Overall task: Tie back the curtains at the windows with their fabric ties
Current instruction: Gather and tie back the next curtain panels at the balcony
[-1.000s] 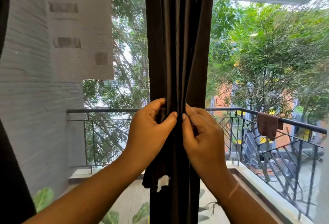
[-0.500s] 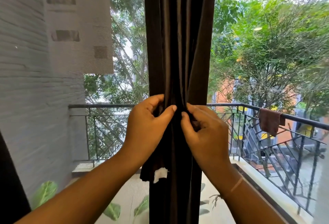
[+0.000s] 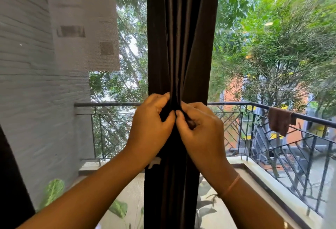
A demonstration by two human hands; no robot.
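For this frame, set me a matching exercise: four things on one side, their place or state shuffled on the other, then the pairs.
1 curtain
2 brown cloth
3 thin band
4 left hand

A hangs over the balcony railing
B gathered into a narrow bunch
C on the wrist of the right hand
D pinches the curtain's folds

Pairs: 1-B, 2-A, 3-C, 4-D

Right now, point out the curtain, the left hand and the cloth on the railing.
curtain [image 3: 181,38], head view, its gathered folds.
left hand [image 3: 151,127], head view, its back.
cloth [image 3: 279,121], head view, its hanging middle.
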